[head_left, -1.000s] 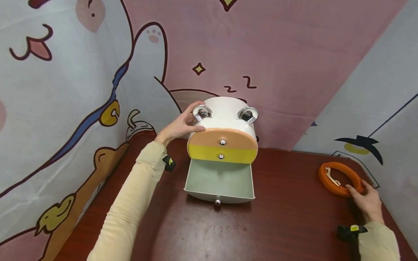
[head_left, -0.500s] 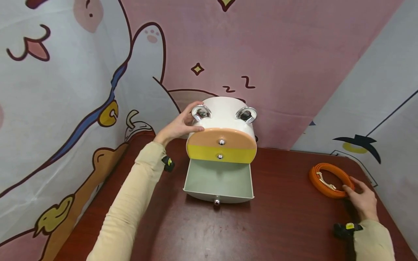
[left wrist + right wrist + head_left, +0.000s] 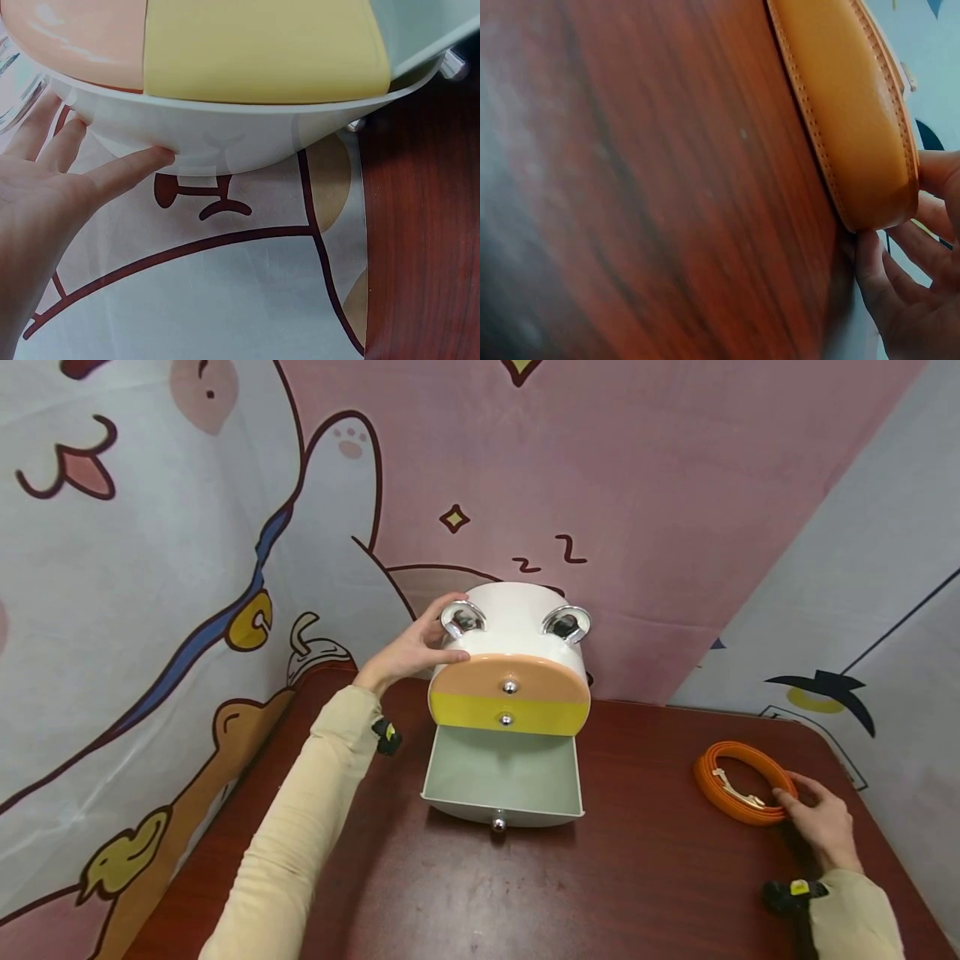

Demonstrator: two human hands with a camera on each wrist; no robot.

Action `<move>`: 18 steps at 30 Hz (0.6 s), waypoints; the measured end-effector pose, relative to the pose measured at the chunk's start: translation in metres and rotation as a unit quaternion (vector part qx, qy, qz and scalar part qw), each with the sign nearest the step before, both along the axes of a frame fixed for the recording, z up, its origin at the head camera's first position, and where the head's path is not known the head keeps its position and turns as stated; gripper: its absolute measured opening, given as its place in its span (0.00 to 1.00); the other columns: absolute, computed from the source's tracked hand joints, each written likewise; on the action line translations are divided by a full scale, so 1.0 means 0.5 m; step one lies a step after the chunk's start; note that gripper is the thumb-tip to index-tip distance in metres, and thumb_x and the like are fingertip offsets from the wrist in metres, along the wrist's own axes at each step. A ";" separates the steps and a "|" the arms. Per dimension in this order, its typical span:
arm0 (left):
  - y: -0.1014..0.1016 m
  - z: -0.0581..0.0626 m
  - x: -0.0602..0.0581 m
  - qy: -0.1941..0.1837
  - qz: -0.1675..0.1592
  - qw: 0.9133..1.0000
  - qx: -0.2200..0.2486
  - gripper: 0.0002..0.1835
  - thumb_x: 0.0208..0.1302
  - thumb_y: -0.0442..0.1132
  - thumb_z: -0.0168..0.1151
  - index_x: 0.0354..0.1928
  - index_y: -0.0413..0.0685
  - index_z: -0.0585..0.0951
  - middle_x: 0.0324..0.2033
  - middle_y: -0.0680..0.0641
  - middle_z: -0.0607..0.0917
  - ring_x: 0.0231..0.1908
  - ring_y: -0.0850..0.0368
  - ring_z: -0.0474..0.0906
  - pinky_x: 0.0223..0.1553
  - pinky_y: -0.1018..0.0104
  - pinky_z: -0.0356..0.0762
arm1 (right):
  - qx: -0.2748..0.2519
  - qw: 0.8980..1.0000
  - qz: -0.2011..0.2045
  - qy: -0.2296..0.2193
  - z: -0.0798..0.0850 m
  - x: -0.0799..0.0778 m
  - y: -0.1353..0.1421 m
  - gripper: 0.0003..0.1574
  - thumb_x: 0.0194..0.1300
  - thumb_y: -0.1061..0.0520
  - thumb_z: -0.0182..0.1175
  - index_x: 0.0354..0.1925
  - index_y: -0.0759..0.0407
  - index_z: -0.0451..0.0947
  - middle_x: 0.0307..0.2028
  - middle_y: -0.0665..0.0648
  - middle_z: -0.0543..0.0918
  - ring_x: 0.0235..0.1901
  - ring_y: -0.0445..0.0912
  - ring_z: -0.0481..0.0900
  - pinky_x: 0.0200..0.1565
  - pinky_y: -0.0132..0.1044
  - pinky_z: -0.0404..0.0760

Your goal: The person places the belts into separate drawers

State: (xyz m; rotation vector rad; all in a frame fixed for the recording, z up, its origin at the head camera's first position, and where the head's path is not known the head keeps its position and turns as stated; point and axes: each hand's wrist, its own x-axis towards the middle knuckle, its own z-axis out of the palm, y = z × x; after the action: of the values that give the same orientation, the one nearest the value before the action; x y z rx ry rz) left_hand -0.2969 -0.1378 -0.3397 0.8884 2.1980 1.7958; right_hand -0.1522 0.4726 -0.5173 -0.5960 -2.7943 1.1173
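A rolled-up orange belt [image 3: 708, 781] with a gold buckle lies at the right of the table. My right hand [image 3: 821, 818] holds the roll's near right edge; in the right wrist view the belt's stitched outer face [image 3: 847, 105] shows, thumb and fingers at its rim. My left hand [image 3: 408, 653] rests against the left side of a white, frog-eyed drawer box [image 3: 517, 639], fingers extended near one silver eye. The left wrist view shows the thumb on the box's white wall [image 3: 225, 135]. The lowest, pale green drawer [image 3: 504, 764] is pulled out, with nothing visible inside.
Above it, the orange drawer [image 3: 465, 681] and yellow drawer [image 3: 465, 710] are closed, each with a silver knob. A cartoon-printed cloth [image 3: 637, 510] hangs behind and at both sides of the dark red wooden table [image 3: 630, 877].
My right hand has brought the belt leftward and slightly nearer across the table. My left hand stays on the box, and the drawers have not moved.
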 end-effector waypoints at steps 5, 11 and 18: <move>-0.002 0.001 0.002 0.003 0.002 1.000 -0.003 0.47 0.59 0.25 0.66 0.74 0.57 0.53 0.58 0.37 0.74 0.55 0.40 0.71 0.60 0.47 0.60 | 0.009 1.000 0.022 -0.004 0.002 -0.002 -0.018 0.42 0.71 0.42 0.52 0.68 0.71 0.60 0.56 0.81 0.68 0.47 0.64 0.69 0.28 0.31 0.67; -0.004 0.002 0.002 0.011 0.002 1.000 -0.006 0.46 0.59 0.27 0.67 0.74 0.59 0.54 0.58 0.38 0.74 0.55 0.42 0.72 0.59 0.49 0.62 | 0.030 0.998 0.055 0.021 0.003 0.000 -0.045 0.39 0.71 0.45 0.54 0.65 0.73 0.63 0.56 0.81 0.69 0.49 0.66 0.69 0.30 0.33 0.70; -0.002 0.004 0.003 0.005 -0.004 1.000 -0.012 0.46 0.59 0.29 0.67 0.73 0.61 0.53 0.55 0.39 0.77 0.52 0.46 0.75 0.58 0.48 0.63 | 0.027 0.997 0.055 0.053 0.002 0.001 -0.090 0.36 0.70 0.45 0.57 0.63 0.71 0.68 0.54 0.79 0.73 0.51 0.66 0.70 0.31 0.28 0.67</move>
State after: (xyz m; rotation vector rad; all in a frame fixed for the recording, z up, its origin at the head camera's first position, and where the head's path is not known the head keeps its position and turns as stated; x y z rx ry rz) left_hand -0.2953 -0.1390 -0.3377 0.9014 2.2148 1.7613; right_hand -0.1516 0.4278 -0.5165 -0.3695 -2.7858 1.0554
